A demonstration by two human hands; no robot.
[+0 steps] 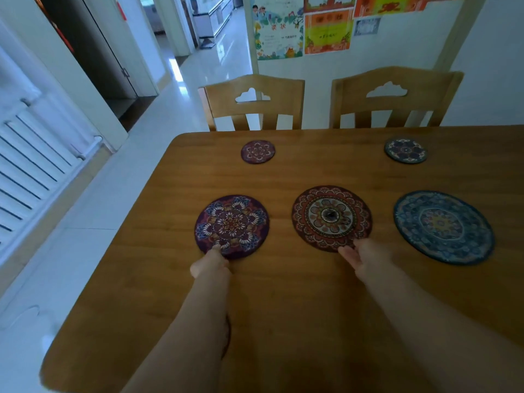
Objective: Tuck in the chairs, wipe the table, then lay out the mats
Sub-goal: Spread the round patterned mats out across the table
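Head view: the left hand (210, 264), fingers curled, is touching the near rim of the purple mat (232, 226) by the left edge of the table (283, 302); I cannot tell whether it is pinching. The right hand (366, 260), fingers loosely straight, is touching the red mat (331, 218).

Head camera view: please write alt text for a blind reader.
The left hand touches a purple mat and the right hand a red mat on a wooden table. Other round mats lie nearby; two chairs stand behind.
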